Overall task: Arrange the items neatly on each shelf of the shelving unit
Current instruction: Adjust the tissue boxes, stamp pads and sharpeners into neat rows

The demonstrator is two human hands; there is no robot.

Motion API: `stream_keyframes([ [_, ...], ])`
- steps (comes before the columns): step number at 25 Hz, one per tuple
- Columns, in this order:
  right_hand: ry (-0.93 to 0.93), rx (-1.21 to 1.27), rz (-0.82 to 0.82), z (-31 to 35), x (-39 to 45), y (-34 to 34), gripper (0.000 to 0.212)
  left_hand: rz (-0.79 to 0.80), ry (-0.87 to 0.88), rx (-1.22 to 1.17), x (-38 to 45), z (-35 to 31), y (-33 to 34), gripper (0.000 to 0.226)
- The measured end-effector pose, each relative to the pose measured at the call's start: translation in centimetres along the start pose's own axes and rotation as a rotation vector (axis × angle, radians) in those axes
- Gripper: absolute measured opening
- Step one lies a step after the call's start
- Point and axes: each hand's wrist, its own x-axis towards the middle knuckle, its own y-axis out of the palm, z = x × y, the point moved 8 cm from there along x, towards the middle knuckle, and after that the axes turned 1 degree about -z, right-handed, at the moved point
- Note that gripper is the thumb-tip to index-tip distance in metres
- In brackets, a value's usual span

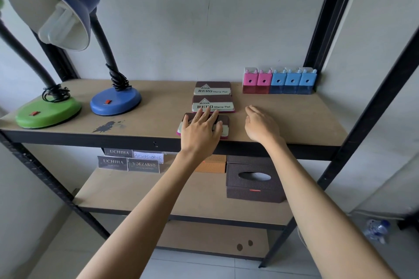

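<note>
Three brown-and-cream stamp pads lie in a line on the top shelf [294, 118]. The far stamp pad [213, 88] and the middle stamp pad [213, 104] are uncovered. My left hand [201, 128] lies flat on the nearest stamp pad [225, 123], fingers spread and straight, at the shelf's front edge. My right hand [260, 124] rests on the bare shelf board just right of the pads, fingers relaxed and holding nothing. A row of pink and blue sharpeners [278, 81] stands at the back right.
A green-based lamp [47, 113] and a blue-based lamp [115, 102] stand at the shelf's left. On the lower shelf [136, 195] are several nameplates [129, 162], an orange box [213, 164] and a dark tissue box [254, 181]. A plastic bottle [376, 230] lies on the floor.
</note>
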Motion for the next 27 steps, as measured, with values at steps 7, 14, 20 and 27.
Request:
stream_keyframes([
  [7, -0.027, 0.056, -0.047, -0.1, 0.4, -0.3, 0.047, 0.020, 0.002, -0.096, 0.9, -2.3, 0.4, 0.049],
  [14, -0.050, 0.226, -0.008, -0.6, 1.1, -0.9, 0.042, -0.119, -0.205, -0.509, 4.2, 7.1, -2.7, 0.039],
  [20, -0.064, 0.348, 0.174, 0.0, -0.5, -0.8, 0.081, 0.159, 0.069, -0.503, 7.2, 9.2, 0.1, 0.036],
  [27, -0.159, 0.344, 0.200, 0.3, -0.5, -0.1, 0.070, 0.153, 0.140, -0.385, 8.4, 9.3, 0.9, 0.033],
])
